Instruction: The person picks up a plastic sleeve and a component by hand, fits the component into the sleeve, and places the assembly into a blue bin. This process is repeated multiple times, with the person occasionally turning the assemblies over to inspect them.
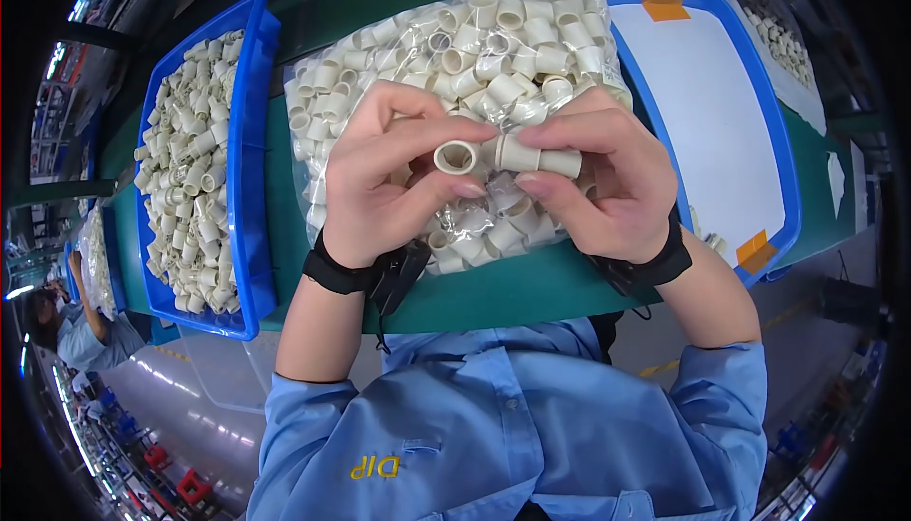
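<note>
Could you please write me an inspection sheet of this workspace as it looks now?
Surface: green table, bare strip along the near edge.
Job's things: left hand pinches a short cream tube, open end to the camera; right hand holds a longer tube piece beside it, ends apparently touching. Under them a clear bag full of such tubes.
Clutter: left bin, blue, filled with tubes; right bin, blue, lined with a white sheet, nearly bare.
Fingers: both hands shut on their pieces; black wristbands.
Cables: thin black cord hanging from the left wristband.
Surroundings: another person at far left; shop floor below.
</note>
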Motion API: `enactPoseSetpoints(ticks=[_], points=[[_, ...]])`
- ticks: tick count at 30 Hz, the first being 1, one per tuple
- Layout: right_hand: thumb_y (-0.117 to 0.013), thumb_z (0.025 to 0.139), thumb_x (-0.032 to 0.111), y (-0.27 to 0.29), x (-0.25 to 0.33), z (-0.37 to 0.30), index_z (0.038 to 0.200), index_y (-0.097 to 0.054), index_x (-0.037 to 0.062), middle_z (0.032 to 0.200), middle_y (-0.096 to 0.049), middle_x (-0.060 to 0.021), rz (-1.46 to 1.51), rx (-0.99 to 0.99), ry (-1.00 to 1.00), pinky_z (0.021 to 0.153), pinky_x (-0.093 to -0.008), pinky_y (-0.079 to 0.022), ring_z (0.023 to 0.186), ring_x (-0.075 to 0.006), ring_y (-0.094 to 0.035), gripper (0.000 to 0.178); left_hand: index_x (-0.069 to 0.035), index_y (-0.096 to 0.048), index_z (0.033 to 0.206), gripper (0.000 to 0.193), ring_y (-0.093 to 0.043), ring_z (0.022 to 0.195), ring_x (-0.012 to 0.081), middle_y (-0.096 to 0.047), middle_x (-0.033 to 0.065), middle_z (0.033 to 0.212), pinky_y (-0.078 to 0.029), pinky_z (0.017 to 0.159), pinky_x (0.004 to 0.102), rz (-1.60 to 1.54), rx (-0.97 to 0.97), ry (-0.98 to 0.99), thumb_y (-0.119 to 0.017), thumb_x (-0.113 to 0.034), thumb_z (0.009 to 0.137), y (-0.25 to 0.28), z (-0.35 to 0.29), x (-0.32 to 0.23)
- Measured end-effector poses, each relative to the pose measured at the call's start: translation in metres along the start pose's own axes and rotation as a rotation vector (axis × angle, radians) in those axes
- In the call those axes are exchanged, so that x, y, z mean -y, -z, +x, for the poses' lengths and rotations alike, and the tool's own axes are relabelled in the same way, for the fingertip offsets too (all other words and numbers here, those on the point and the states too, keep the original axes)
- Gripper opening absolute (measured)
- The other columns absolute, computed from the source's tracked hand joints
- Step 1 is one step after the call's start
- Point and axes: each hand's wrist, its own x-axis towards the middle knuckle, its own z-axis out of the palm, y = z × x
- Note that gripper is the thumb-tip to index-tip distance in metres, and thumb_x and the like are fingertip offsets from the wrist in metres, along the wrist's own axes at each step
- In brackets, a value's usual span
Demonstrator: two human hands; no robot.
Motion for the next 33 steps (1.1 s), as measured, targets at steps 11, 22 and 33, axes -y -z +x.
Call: enactPoseSetpoints(ticks=[11,22,33], points=[[-0.08,0.077,0.0,-0.009,0.006,0.001,0.105,-0.072,0.0027,0.088,-0.065,-0.0081,-0.092,-0.018,0.128,0.053,-0.0238,-0.046,0.062,-0.0142,-0.06,0.03,-0.003,-0.072,0.107,0.03,-0.066,0.088,0.0145,-0.065,0.0056,0.089,-0.053,0.071,0.0277,-0.565,-0.15,0.304,-0.077,0.001,0.077,-0.018,-0.01,-0.024],[-0.083,0.073,-0.001,-0.009,0.008,0.0,0.108,-0.069,-0.0005,0.093,-0.069,-0.0119,-0.182,0.058,0.319,0.065,-0.028,-0.053,0.078,-0.0222,-0.067,0.038,-0.008,-0.067,0.118,0.037,-0.068,0.073,0.0133,-0.069,0.0059,0.088,-0.052,0.063,0.026,0.184,0.22,-0.056,-0.067,0.005,0.083,0.001,-0.004,-0.004],[-0.077,0.068,-0.005,-0.012,0.007,-0.005,0.109,-0.072,0.0018,0.089,-0.066,-0.0097,-0.215,-0.005,0.293,0.056,-0.0292,-0.052,0.071,-0.021,-0.066,0.042,-0.007,-0.07,0.11,0.032,-0.058,0.06,0.0105,-0.065,0.006,0.081,-0.045,0.054,0.024,-0.122,0.072,0.146,-0.069,0.001,0.08,-0.015,-0.013,-0.01]])
